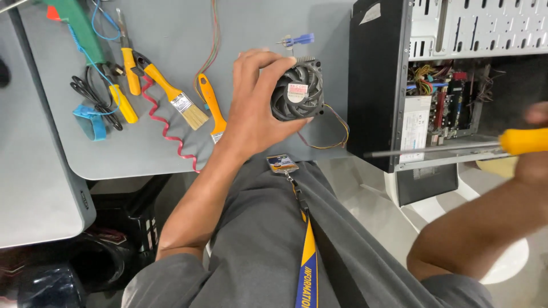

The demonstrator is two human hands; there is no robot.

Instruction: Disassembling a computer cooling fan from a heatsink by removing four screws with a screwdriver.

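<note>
Left hand (257, 108) grips CPU cooler fan (297, 91) over grey desk (240, 23). Right hand (536, 142) clasps yellow-handled screwdriver (451, 148), tip left, beside open computer case (379, 85).

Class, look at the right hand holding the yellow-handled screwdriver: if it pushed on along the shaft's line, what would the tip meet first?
The right hand points its screwdriver leftward; the tip seems already at the open computer case's front frame, though depth is unclear.
</note>
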